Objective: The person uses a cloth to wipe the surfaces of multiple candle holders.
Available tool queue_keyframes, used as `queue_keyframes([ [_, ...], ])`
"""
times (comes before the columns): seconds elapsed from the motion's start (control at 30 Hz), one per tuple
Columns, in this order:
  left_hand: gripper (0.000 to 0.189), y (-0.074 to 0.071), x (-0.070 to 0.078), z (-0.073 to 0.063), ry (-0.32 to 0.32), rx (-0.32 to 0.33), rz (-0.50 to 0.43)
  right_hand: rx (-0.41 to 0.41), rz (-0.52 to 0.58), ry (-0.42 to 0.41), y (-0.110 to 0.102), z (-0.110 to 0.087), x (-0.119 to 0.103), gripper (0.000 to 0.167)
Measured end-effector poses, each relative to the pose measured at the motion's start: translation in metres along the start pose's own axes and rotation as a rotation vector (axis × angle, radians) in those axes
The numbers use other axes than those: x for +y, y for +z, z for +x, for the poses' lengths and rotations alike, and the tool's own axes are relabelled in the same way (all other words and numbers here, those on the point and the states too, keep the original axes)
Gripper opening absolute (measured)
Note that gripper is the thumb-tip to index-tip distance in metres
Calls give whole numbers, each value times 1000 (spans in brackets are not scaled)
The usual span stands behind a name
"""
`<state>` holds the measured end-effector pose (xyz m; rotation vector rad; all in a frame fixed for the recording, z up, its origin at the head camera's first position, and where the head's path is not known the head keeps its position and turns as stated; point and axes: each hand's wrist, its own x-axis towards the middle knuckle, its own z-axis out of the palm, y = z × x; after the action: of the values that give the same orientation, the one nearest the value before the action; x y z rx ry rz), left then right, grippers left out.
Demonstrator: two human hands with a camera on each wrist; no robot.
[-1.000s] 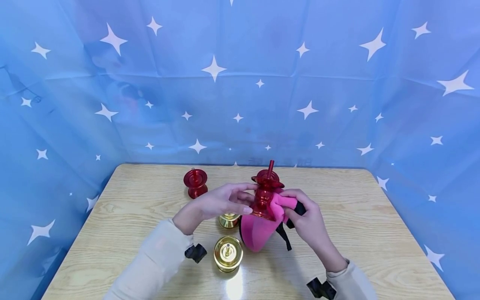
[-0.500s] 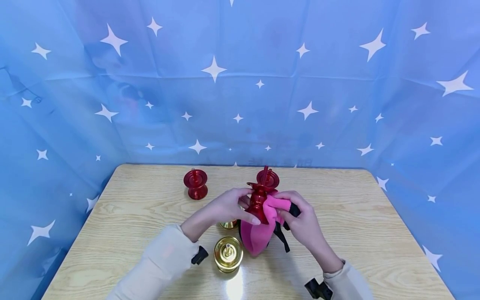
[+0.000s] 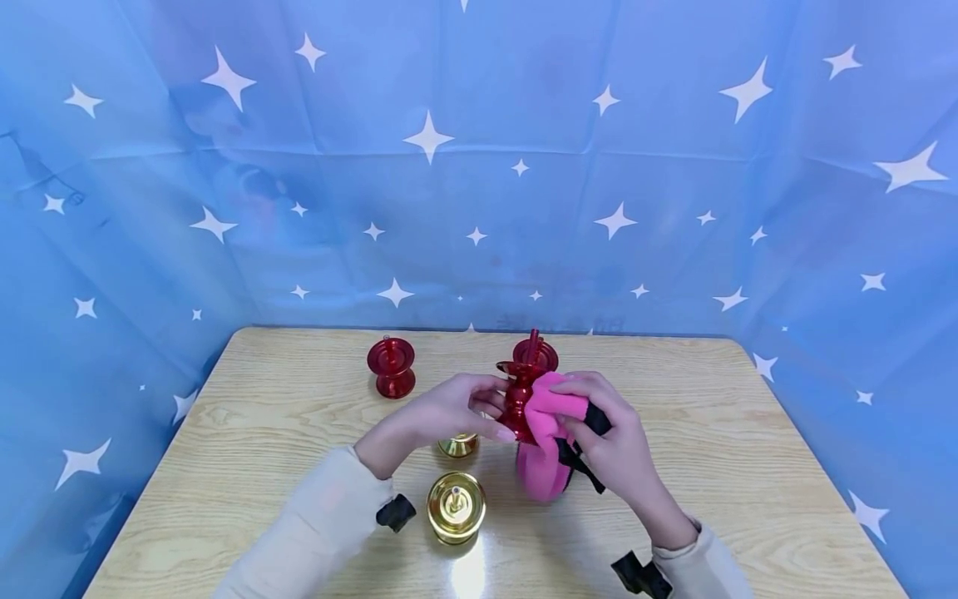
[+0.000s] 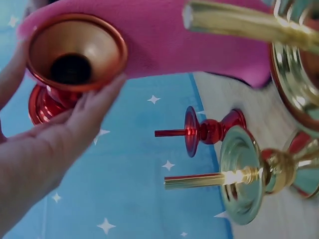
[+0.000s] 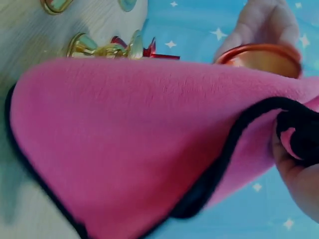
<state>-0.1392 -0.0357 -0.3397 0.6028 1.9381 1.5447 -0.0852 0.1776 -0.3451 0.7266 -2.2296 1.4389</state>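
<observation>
My left hand (image 3: 452, 409) grips a red metal candlestick (image 3: 518, 405) above the table, its spike pointing up. In the left wrist view, the hollow underside of the candlestick (image 4: 102, 42) faces the camera, with fingers and thumb around it. A pink cloth with black edging (image 3: 555, 409) is pinched in my right hand (image 3: 617, 437) and lies against the candlestick's right side. Loose cloth hangs below that hand. The spread cloth (image 5: 124, 124) fills much of the right wrist view and hides part of the red candlestick.
On the wooden table (image 3: 711, 466), one red candlestick (image 3: 392, 366) stands at the back left and another red candlestick (image 3: 546, 356) behind the held one. A gold candlestick (image 3: 456, 507) stands in front; a second gold candlestick (image 3: 458, 446) is partly hidden by my left hand.
The candlestick has dropped slightly and shifted left, then risen a little. The hanging part of the cloth has swung right, uncovering table beside the gold candlesticks. Both hands keep their holds.
</observation>
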Motion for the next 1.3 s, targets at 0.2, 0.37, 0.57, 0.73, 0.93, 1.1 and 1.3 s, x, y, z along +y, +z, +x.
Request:
queue_keyframes([
  [0.2, 58, -8, 3, -7, 60, -122, -214, -25, 14, 231, 0, -8, 15, 34],
  [0.37, 57, -4, 10, -7, 80, -126, -174, 1, -37, 269, 3, -6, 14, 29],
  [0.57, 56, 2, 13, -5, 58, 33, -27, 82, -23, 149, -3, -2, 0, 34],
  [0.73, 57, 6, 13, -3, 20, 73, 25, 53, 4, -12, -4, -1, -7, 35],
  [0.93, 55, 0, 9, -6, 47, -41, -97, 78, 27, -27, -2, -3, 2, 40],
  [1.1, 55, -6, 7, -10, 54, -137, -236, 47, 46, 88, -2, -9, 11, 38],
  [1.3, 59, -5, 9, -10, 59, -163, -219, 4, -31, 167, 0, -10, 14, 34],
])
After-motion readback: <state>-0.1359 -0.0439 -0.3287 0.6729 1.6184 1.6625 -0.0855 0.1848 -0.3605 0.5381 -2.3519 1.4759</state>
